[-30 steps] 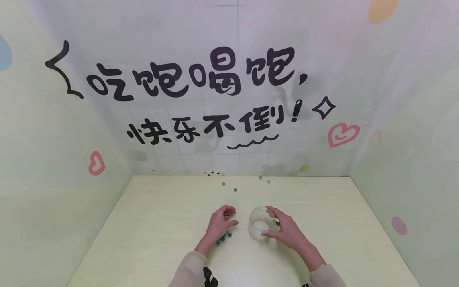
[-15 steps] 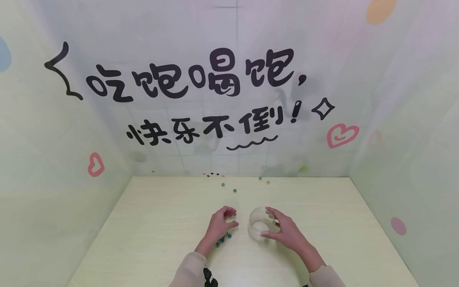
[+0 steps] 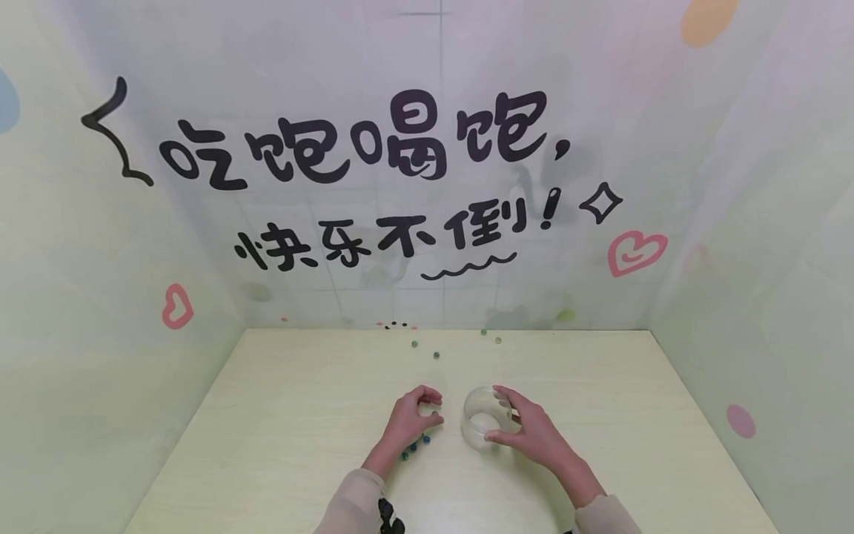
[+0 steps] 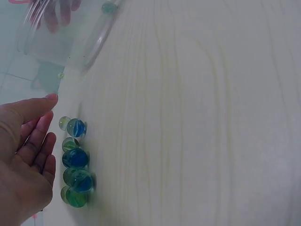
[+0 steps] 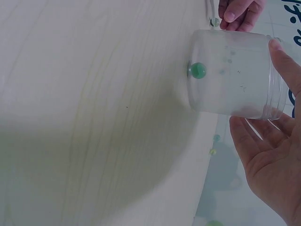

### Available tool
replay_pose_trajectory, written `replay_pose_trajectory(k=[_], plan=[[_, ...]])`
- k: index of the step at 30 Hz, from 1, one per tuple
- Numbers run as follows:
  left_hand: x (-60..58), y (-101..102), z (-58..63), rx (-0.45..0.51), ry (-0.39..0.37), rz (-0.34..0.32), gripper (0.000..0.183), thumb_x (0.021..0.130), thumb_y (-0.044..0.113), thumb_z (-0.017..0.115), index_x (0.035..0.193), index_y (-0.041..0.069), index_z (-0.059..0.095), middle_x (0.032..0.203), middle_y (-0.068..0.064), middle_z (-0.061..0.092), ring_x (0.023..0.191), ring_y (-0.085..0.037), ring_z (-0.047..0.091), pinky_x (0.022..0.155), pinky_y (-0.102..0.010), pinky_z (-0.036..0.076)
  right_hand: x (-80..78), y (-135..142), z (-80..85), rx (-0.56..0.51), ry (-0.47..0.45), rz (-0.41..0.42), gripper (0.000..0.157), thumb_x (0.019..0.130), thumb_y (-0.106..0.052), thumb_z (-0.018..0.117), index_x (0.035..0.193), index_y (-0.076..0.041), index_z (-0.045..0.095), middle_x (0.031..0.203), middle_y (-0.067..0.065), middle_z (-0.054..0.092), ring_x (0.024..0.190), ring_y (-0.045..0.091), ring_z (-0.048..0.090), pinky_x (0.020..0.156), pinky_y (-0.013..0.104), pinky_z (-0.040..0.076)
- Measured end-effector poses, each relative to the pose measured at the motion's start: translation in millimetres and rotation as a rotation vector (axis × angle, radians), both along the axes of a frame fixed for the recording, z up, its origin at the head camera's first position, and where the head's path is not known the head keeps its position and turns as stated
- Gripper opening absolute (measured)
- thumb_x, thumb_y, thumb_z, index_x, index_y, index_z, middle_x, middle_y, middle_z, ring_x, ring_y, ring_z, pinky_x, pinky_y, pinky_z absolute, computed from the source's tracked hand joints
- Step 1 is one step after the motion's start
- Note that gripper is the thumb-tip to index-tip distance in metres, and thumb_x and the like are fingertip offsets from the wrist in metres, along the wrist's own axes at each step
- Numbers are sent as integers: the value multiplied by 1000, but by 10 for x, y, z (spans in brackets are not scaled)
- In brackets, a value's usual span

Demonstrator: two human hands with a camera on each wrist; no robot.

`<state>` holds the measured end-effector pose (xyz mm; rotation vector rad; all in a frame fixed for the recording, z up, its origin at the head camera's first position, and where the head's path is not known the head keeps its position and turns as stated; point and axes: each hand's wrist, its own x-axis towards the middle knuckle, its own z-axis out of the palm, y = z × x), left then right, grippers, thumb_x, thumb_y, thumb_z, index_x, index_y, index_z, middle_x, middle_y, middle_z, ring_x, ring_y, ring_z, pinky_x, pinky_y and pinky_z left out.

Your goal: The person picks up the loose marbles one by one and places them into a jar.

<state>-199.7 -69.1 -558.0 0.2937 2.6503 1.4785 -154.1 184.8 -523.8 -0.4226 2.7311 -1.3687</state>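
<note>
A clear jar (image 3: pixel 475 409) stands upright on the table, its mouth facing up. My right hand (image 3: pixel 534 430) grips it from the right, thumb on the near side and fingers behind. One green marble (image 5: pixel 198 70) lies at the jar's bottom in the right wrist view. My left hand (image 3: pixel 408 417) is left of the jar, fingers loosely bent, thumb and index tips apart. Blue and green marbles (image 4: pixel 75 158) form a row on the table beside its fingers in the left wrist view. I see nothing held between those fingertips.
Farther back on the table (image 3: pixel 293 400) lie loose marbles, one dark (image 3: pixel 437 355), others greenish, such as a marble (image 3: pixel 483 332) by the back wall (image 3: pixel 333 297). Printed fabric walls enclose the table at the back and both sides.
My left index finger has bent a little closer to the thumb, and a dark spot like a marble now shows by the thumb. The right hand and jar stay put.
</note>
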Motion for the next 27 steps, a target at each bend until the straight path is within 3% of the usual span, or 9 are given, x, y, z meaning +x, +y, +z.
replay_pose_trajectory(k=[14, 27], plan=[[-7, -5, -19, 8, -39, -27, 30, 82, 5, 79, 108, 5, 65, 105, -7, 72, 103, -26, 67, 96, -43, 55, -10, 3, -4, -7, -27, 4, 84, 80, -35, 83, 147, -4, 43, 143, 20, 55, 132, 38, 53, 103, 45, 52], [-34, -36, -53, -7, -39, -39, 24, 83, 3, 77, 105, 6, 67, 101, -6, 72, 99, -23, 69, 91, -35, 58, -9, 11, -2, -7, -16, 10, 84, 80, -34, 83, 147, -3, 43, 143, 20, 55, 132, 38, 53, 102, 45, 52]])
